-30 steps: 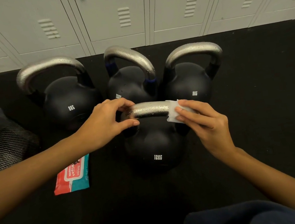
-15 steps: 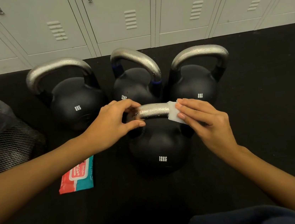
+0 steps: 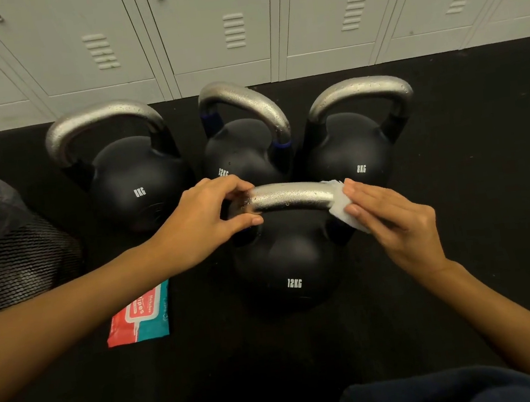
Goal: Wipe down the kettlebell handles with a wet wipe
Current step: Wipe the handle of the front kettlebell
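Several black kettlebells with silver handles stand on the black floor. The nearest one, marked 12KG (image 3: pixel 290 264), has its wet-looking handle (image 3: pixel 293 195) across the middle of the view. My left hand (image 3: pixel 206 221) pinches the handle's left end between thumb and fingers. My right hand (image 3: pixel 396 221) holds a white wet wipe (image 3: pixel 344 206) wrapped over the handle's right end. Behind stand an 8KG kettlebell (image 3: pixel 136 183) at left, a 12KG one (image 3: pixel 243 146) in the middle and an 8KG one (image 3: pixel 354 153) at right.
A red and teal wipes pack (image 3: pixel 141 316) lies flat on the floor left of the near kettlebell. A black mesh bin (image 3: pixel 6 252) with a plastic liner stands at far left. Grey lockers (image 3: pixel 222 29) line the back. My dark-clothed knees (image 3: pixel 447 392) show at the bottom edge.
My right hand has slid the wipe rightward along the handle to its right end, baring more of the silver bar. My left hand keeps its hold on the left end.
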Available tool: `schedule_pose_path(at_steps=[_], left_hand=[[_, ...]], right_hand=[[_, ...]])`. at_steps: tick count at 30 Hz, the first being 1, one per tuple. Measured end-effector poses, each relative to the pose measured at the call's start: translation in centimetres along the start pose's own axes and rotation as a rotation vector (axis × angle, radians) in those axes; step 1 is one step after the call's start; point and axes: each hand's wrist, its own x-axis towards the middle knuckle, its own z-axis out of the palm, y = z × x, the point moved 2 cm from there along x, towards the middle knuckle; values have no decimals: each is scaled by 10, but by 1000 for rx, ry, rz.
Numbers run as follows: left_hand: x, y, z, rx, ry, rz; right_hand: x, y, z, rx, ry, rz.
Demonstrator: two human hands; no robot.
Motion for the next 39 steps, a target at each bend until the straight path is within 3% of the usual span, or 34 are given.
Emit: schedule_pose_path(at_steps=[12,15,19,23,33,39], left_hand=[[1,-2,0,33,-11,12],[2,-2,-2,64,-54,9],[9,3,-7,152,-116,7],[19,17,-17,148,-99,19],[26,42,-6,191,-121,14],[25,31,-4,201,-144,-29]], right_hand=[[-1,-5,9,-62,-42,-159],[-15,-1,10,-9,14,15],[-28,-1,11,218,22,415],[-23,1,17,400,-1,660],[0,31,39,678,-177,979],[3,40,45,754,-278,975]])
